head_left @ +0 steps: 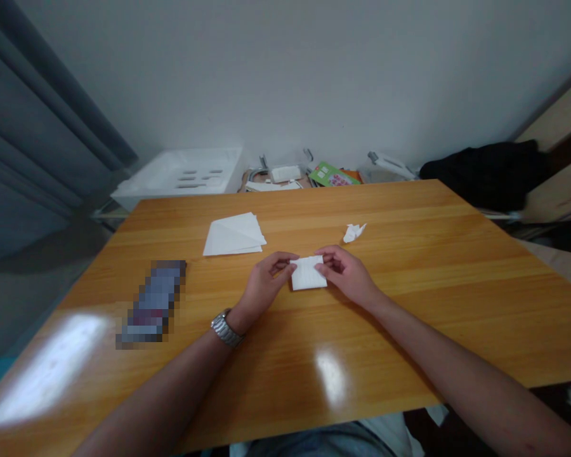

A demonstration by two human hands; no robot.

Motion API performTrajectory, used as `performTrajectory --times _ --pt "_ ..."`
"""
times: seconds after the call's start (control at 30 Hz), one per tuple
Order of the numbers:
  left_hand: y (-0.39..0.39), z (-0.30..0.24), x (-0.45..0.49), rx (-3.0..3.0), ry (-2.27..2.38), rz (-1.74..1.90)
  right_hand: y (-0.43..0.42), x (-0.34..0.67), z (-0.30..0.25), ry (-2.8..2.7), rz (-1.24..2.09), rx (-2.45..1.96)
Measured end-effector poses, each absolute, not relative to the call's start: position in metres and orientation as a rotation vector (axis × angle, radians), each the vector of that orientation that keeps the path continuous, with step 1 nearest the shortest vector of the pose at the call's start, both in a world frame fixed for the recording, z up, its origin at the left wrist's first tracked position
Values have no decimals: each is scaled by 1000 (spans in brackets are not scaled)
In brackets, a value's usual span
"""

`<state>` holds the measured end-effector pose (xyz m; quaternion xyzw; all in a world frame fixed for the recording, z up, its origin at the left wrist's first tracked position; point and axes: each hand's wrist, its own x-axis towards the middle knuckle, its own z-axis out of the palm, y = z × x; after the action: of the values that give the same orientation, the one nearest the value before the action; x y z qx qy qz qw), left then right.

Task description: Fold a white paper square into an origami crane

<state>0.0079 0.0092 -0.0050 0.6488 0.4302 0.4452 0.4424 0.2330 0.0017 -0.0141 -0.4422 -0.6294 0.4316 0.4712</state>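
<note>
A small folded piece of white paper (308,274) is held up between my two hands, over the middle of the table. My left hand (266,279) pinches its left edge, thumb in front and fingers behind. On the opposite edge, my right hand (349,273) grips it the same way. Beyond my left hand lie a few flat white paper sheets (235,233), partly overlapping. A crumpled or folded bit of white paper (354,233) rests beyond my right hand.
The wooden table (400,343) spans the view. At its left lies a pixelated, phone-shaped object (155,301). Behind the far edge are a white tray (185,171), a green booklet (334,174) and a black cloth (480,174). A grey curtain (42,95) hangs at left.
</note>
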Motion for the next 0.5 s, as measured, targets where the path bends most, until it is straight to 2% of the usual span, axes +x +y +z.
performTrajectory --times 0.5 --pt "9 -3 11 1476 1050 1179 0 232 -10 -1524 1030 -1085"
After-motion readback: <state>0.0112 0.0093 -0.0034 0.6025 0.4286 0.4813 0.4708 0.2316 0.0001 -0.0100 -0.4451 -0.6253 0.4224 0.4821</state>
